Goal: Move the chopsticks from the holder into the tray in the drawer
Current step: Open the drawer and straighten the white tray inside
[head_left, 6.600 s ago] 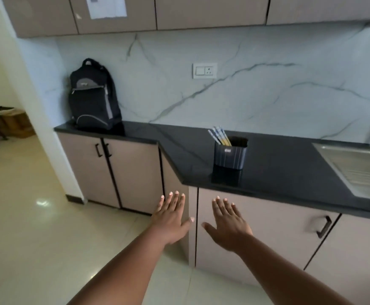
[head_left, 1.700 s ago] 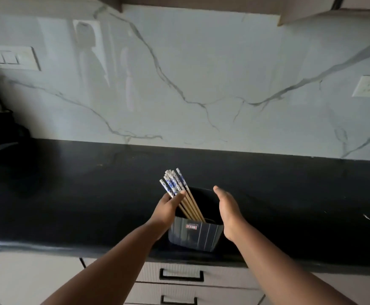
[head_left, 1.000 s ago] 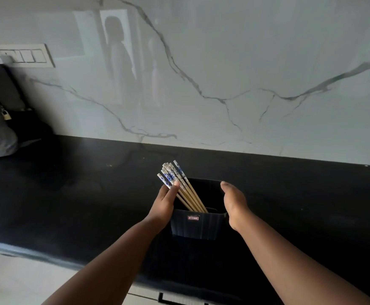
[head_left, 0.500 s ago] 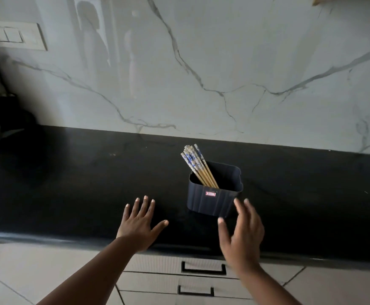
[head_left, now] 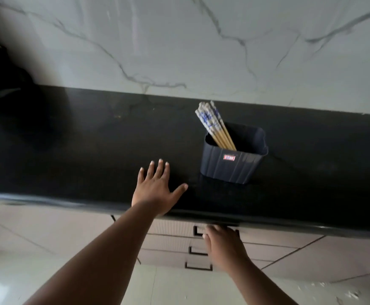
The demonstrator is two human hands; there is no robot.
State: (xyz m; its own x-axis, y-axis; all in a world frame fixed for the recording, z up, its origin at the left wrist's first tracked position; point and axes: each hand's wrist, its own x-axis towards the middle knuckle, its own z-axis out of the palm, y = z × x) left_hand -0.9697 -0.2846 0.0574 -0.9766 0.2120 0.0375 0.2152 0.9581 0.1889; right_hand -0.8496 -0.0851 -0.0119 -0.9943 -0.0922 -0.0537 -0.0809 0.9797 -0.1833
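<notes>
Several chopsticks with blue-and-white tops lean to the left in a dark ribbed holder on the black countertop. My left hand lies flat on the counter to the left of the holder, fingers spread, holding nothing. My right hand is below the counter edge at the top drawer, its fingers curled over the black handle. The drawer is closed and the tray is hidden.
Two more closed drawers with black handles sit under the top one. A dark bag stands on the counter at the far left. The marble wall rises right behind the holder. Cabinet doors flank the drawers.
My right hand has dropped from beside the holder to the top drawer's handle. The left hand has settled flat on the counter. Both hands left the holder about a second ago.
</notes>
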